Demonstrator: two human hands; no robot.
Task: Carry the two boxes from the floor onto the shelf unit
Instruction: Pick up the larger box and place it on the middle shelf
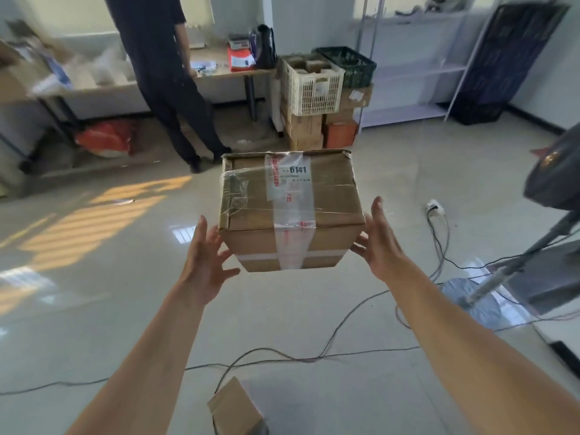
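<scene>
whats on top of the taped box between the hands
On the cardboard box top: clear tape, a red-printed tape strip and a label reading 6141. Nothing stands on it. Its contents are sealed from view.

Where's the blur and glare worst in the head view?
Head view: motion blur smears the left table and the far shelf unit; the box between the left hand and right hand stays fairly sharp; striped sunlight and window reflections glare off the floor; wide-angle bending at edges.

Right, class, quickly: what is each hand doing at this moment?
Left hand: open, fingers spread, at the taped box's left side, not closed on it.
Right hand: open, fingers straight, at the box's right side.
</scene>
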